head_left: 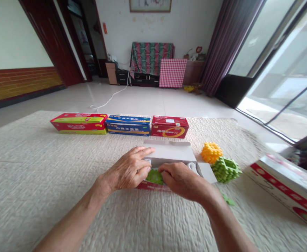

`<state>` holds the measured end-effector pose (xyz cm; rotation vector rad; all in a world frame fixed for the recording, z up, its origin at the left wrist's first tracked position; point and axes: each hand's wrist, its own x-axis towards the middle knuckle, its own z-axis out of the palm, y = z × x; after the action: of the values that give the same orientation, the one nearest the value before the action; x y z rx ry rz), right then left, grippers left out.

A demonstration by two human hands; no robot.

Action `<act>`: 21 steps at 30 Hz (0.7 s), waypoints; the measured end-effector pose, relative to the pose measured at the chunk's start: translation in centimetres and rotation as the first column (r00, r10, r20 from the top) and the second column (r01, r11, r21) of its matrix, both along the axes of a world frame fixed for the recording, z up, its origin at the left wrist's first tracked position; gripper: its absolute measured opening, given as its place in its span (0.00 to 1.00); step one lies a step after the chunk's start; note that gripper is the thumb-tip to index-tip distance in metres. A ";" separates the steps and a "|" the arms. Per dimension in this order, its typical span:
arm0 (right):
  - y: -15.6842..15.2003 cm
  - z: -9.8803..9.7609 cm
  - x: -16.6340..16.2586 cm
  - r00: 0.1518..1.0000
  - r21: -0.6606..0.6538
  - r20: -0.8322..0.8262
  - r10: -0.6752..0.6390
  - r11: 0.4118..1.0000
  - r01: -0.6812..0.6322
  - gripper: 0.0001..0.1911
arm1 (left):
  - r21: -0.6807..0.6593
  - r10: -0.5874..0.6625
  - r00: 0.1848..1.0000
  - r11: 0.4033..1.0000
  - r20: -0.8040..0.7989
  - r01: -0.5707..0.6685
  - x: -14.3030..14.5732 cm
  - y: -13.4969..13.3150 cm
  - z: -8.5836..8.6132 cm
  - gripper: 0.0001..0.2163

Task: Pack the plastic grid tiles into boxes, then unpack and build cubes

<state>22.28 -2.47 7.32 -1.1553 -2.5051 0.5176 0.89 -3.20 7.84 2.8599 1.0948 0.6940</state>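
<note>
An open red cardboard box point(155, 186) with a pale inside lies in front of me, its lid point(170, 150) folded back. Within it sits a bright green plastic building-block piece point(155, 176), beside a white rounded item point(192, 168) toward the right end. My left hand point(131, 168) grips the box's left end, thumb close to the green piece and index finger reaching along the lid. Inside the box, the curled fingers of my right hand point(178, 178) close on the green piece's right side; their tips are partly hidden.
A yellow block cube point(211, 152), a green block cube point(225, 169) and a small flat green piece point(229, 200) lie right of the box. Farther right stands a white-and-red carton point(287, 185). Red-yellow point(81, 124), blue point(128, 125) and red point(170, 126) boxes line the mat's point(64, 182) far side.
</note>
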 end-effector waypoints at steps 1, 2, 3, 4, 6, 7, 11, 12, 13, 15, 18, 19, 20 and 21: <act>-0.2 0.4 -0.1 1.000 -0.001 0.019 -0.008 1.000 0.008 0.14 | 0.009 0.015 1.000 1.000 -0.007 -0.015 -0.1 0.0 -0.2 0.13; -0.4 0.9 -0.1 0.999 -0.003 0.037 -0.010 1.000 0.010 0.14 | 0.022 0.033 0.999 0.999 -0.007 -0.033 -0.2 0.2 -0.4 0.13; -0.7 1.6 -0.2 0.998 -0.002 0.055 -0.005 1.000 0.005 0.13 | 0.039 0.044 0.999 0.998 0.008 -0.044 -0.5 0.3 -0.7 0.13; -0.9 2.4 -0.1 0.998 -0.002 0.061 -0.002 1.000 0.002 0.13 | 0.054 0.043 0.999 0.998 0.022 -0.044 -0.7 0.6 -1.1 0.13; -1.5 4.3 0.7 0.999 0.014 0.044 -0.011 1.000 0.011 0.12 | 0.084 0.014 0.999 0.996 0.050 -0.019 -1.2 1.1 -1.8 0.13; -1.7 5.2 1.5 0.999 0.028 0.014 -0.033 0.999 0.032 0.13 | 0.110 -0.001 0.998 0.994 0.069 -0.006 -1.4 1.4 -2.1 0.13; -1.9 6.6 7.8 0.946 0.087 -0.187 -0.263 0.955 0.283 0.12 | 0.144 -0.026 0.996 0.989 0.087 0.013 -1.6 1.4 -2.2 0.13; -1.5 6.3 9.9 0.927 0.104 -0.200 -0.317 0.934 0.342 0.13 | 0.122 -0.010 0.998 0.993 0.065 0.002 -1.5 1.3 -2.0 0.14; -1.1 5.7 12.0 0.918 0.121 -0.189 -0.347 0.920 0.373 0.15 | 0.095 0.009 0.999 0.995 0.041 -0.013 -1.5 1.1 -1.8 0.14; 0.2 4.2 15.6 0.933 0.121 -0.068 -0.354 0.925 0.360 0.24 | 0.060 0.038 0.999 0.997 0.016 -0.039 -1.4 0.8 -1.6 0.14; 1.7 2.4 18.7 0.929 0.115 0.093 -0.357 0.931 0.346 0.30 | 0.063 0.041 0.998 0.997 0.048 -0.044 -1.4 0.9 -1.8 0.14; 2.1 2.1 19.0 0.925 0.108 0.124 -0.358 0.932 0.346 0.30 | 0.066 0.037 0.997 0.997 0.062 -0.041 -1.4 1.0 -2.0 0.14; 2.3 1.9 19.1 0.922 0.098 0.145 -0.360 0.932 0.348 0.30 | 0.069 0.030 0.997 0.997 0.074 -0.035 -1.5 1.1 -2.2 0.14; 2.4 1.8 19.1 0.918 0.087 0.163 -0.361 0.932 0.351 0.30 | 0.071 0.024 0.996 0.997 0.084 -0.030 -1.6 1.3 -2.3 0.14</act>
<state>41.36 -0.10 9.16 -1.6525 -2.3469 0.2528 -0.67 -1.94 5.50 2.8506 1.1211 0.8634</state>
